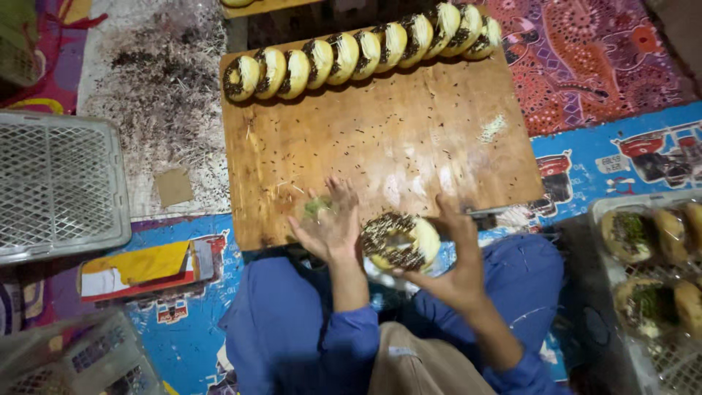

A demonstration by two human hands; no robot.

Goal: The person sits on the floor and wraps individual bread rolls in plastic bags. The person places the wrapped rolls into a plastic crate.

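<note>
While my right hand point(457, 260) clamps the soft, crumbly-topped donut point(401, 241) by its plain rim over the board's point(380, 139) near edge, my left hand point(329, 223) hovers beside it, fingers spread.

So I count eleven donuts point(365, 51) lined up in a row on one wooden board point(380, 139), plus one more donut point(400, 241) sitting between two hands, left point(329, 227) and right point(457, 256). Off to the side there's one white crate point(58, 183), and one tray point(621, 205) with at least five more donuts, kinda blurry.
</note>
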